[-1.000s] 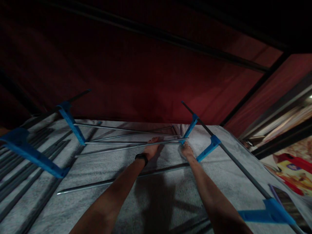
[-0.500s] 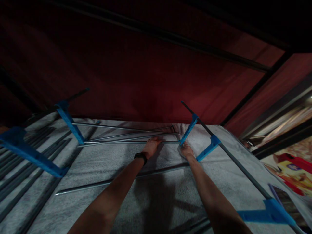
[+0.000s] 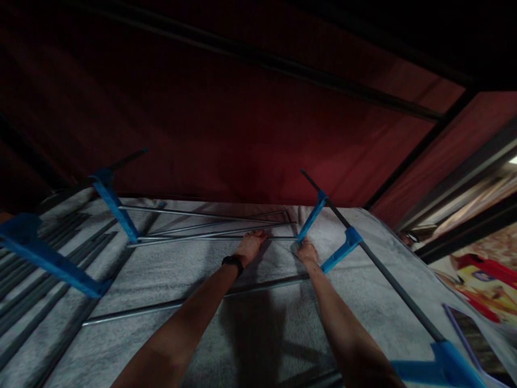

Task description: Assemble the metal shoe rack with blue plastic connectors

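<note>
My left hand (image 3: 250,247), with a dark band at its wrist, is closed round a thin metal rod (image 3: 280,237) lying crosswise. At the rod's right end, my right hand (image 3: 307,251) grips the lower end of a blue plastic bracket (image 3: 313,215); its fingertips are partly hidden. That bracket sits on a long grey pole (image 3: 396,285), beside a second blue bracket (image 3: 342,250). The rod's far end meets a blue bracket (image 3: 117,209) on the left. More thin rods (image 3: 194,214) lie crossed behind my hands, and a loose metal tube (image 3: 133,312) passes under my forearms.
A pale cloth (image 3: 177,275) covers the surface. Several grey tubes (image 3: 36,275) lie at the left by another blue bracket (image 3: 52,262). A phone-like dark slab (image 3: 476,339) and a red-yellow package (image 3: 484,280) are at the right. A red fabric wall (image 3: 226,124) rises behind.
My right hand and the bracket it grips have shifted very slightly left, as has the loose tube's left end. My left hand stays on the rod.
</note>
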